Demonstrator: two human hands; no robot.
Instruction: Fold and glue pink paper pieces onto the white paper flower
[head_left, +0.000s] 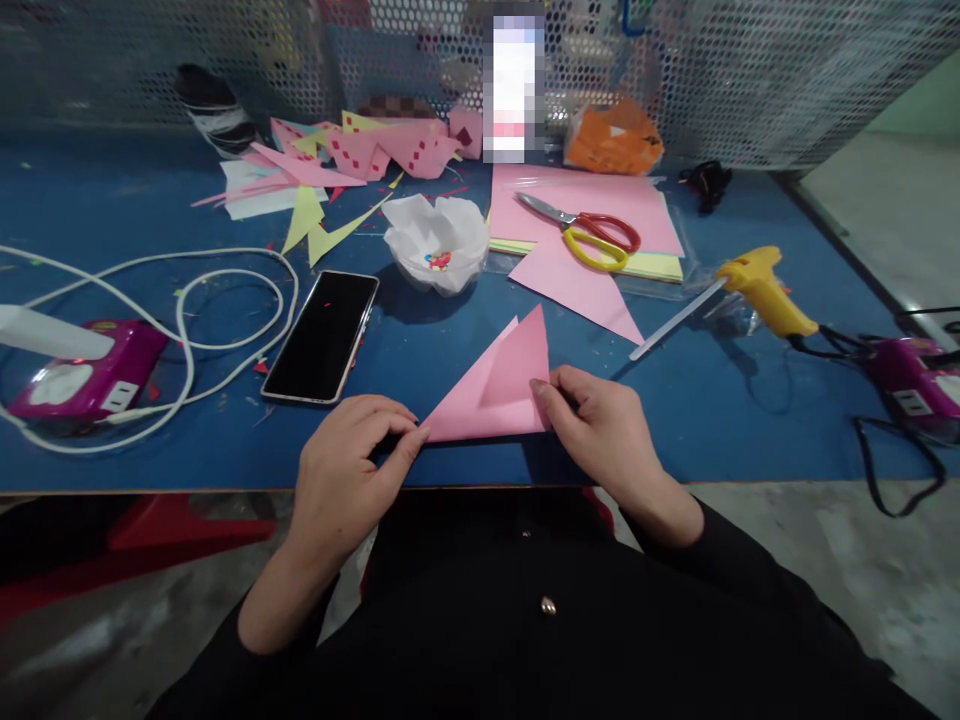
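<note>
A folded sheet of pink paper [495,395] rests near the front of the blue table, its folded edge toward me and one flap standing up a little. My left hand [356,455] pinches its left corner between thumb and fingers. At the right end, my right hand [600,420] grips the paper with the thumb on top and fingers curled beneath. Just left of the paper lies a black-screened phone [322,335]. Beyond it stands a white paper bowl [437,245] with small red and blue bits inside. A pink paper triangle [577,290] lies behind my right hand.
Scissors [592,230] with red and yellow handles lie on stacked pink sheets [637,195]. A yellow glue gun [772,290] holding a glue stick is at right. Purple power sockets [90,370] and a looped white cable [184,330] occupy the left. Paper scraps [390,145] lie behind.
</note>
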